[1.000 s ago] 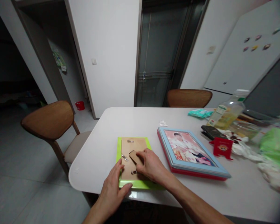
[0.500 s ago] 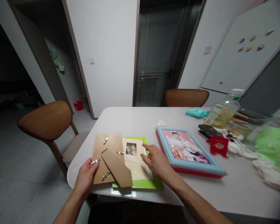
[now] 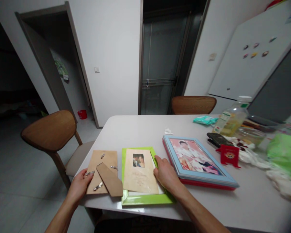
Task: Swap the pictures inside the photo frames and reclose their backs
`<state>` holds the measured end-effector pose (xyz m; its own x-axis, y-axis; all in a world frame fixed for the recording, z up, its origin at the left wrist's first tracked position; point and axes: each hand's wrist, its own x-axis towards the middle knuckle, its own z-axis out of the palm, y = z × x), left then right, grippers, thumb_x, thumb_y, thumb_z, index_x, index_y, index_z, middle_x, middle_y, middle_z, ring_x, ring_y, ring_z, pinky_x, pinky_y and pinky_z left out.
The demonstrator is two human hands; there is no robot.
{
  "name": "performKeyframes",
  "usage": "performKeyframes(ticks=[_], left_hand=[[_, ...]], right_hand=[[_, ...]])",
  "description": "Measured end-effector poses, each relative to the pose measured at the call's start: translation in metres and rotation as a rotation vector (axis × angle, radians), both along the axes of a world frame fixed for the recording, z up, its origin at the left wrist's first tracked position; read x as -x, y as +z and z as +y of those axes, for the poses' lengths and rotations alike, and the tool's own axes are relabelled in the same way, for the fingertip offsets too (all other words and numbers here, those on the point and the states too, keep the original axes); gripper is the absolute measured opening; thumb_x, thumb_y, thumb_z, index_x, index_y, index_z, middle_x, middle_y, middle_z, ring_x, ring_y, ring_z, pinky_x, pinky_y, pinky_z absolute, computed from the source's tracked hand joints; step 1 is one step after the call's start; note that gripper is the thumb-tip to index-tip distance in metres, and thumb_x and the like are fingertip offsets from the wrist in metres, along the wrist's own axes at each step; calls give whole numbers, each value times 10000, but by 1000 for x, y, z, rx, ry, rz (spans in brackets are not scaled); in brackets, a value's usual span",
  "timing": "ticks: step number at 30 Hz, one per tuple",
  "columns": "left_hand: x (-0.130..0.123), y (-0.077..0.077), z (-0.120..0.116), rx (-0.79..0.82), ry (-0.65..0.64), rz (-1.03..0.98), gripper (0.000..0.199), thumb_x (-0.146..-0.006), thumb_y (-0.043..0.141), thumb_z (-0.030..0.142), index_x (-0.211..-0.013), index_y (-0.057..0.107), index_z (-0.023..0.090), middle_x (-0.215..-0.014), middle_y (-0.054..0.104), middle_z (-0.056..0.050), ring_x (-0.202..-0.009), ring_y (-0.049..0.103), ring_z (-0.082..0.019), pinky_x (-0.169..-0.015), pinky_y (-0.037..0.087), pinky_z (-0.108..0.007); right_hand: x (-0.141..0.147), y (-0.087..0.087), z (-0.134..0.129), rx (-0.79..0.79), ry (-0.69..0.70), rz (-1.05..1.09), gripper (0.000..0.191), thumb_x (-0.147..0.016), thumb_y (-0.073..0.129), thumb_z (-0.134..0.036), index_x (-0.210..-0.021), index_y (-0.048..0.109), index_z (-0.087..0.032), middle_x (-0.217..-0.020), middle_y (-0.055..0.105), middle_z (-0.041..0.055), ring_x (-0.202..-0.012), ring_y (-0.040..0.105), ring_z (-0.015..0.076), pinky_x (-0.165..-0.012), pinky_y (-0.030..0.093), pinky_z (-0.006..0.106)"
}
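The fingers (image 3: 83, 175) of the left hand (image 3: 78, 187) pinch the outer edge of the board (image 3: 96, 160), while those of the right hand (image 3: 167, 174) are bent at the green frame's right side; whether they grip it, I cannot tell. The board, which overlapped the frame a moment ago, now lies to its left, so the cream sheet (image 3: 140, 178) is fully uncovered. The green frame (image 3: 147, 199) is face down on the table (image 3: 131, 124), near its front edge, left of the blue frame (image 3: 208, 178). It has glossy lime rims; the sheet inside sits slightly askew, with a small dark photo (image 3: 138, 160) near its top, faint print below and a white layer showing under it. The board is plain brown, with four metal clips and a slanting flap (image 3: 109, 180) whose corner reaches the frame's left rim.
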<state>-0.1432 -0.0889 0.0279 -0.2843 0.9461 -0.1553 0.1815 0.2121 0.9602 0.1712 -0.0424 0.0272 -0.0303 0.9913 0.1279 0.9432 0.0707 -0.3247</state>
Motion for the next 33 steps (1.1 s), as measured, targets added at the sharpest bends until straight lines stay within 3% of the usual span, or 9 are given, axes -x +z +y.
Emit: performKeyframes(ticks=[6,8,12,15,18,21,24,29,33], left_hand=[[3,7,1,-5,-12,576,441,-704,489,374,-1057,455,112,-740,644,-45,-754,612,-233,-637,447,-285],[3,11,0,15,-7,732,454,-705,469,397,-1064,460,118,-749,637,-53,-782,607,-246,-653,441,-292],[7,14,-1,34,-18,906,475,-708,449,398,-1094,440,121,-882,613,-87,-846,591,-245,-715,436,-307],[-3,13,-4,-69,-43,980,489,-723,419,371,-1116,420,79,-1057,547,-147,-958,539,-254,-816,401,-354],[-43,12,-14,-284,-140,982,451,-736,394,312,-1129,422,91,-1170,486,-139,-1101,436,-224,-927,323,-366],[-98,11,-29,-346,-408,953,534,-728,440,356,-1195,381,102,-1293,362,-142,-1202,304,-226,-981,243,-396],[-138,10,-42,-288,-600,973,740,-591,583,488,-1193,403,96,-1291,346,-179,-1214,260,-292,-999,143,-465],[-151,7,-53,-257,-694,968,809,-520,667,427,-1202,395,89,-1309,312,-180,-1212,261,-299,-995,198,-427],[-146,3,-58,-308,-673,934,662,-562,644,255,-1171,433,107,-1297,354,-146,-1204,289,-264,-993,239,-372]], right_hand=[[10,0,-11,-63,-36,-1,526,-696,469,-470,-1149,448,-205,-1147,404,135,-1011,381,281,-767,318,372],[11,0,-12,-48,-21,-2,473,-692,482,-445,-1115,486,-236,-1149,406,121,-1006,376,283,-763,314,384],[5,-2,-11,-7,7,42,369,-703,443,-184,-1050,554,-242,-1076,466,101,-974,410,223,-782,310,322],[2,-4,-12,-6,27,77,376,-683,413,-106,-987,600,-225,-1003,510,95,-948,434,199,-793,311,284],[5,-3,-16,-31,39,80,338,-695,393,-104,-925,624,-194,-934,545,96,-910,464,191,-793,315,269],[9,0,-21,-38,14,54,363,-683,397,-85,-994,577,-135,-909,571,112,-902,490,189,-802,313,263],[9,3,-27,-32,-37,49,504,-655,434,-93,-1159,432,-92,-957,577,134,-902,516,195,-782,333,262],[-1,3,-31,1,-60,277,678,-592,477,-119,-1241,294,-52,-1013,572,161,-906,538,218,-771,365,280],[-6,0,-31,101,-139,685,541,-551,476,-158,-1079,464,-40,-980,585,168,-846,560,227,-736,400,298]])
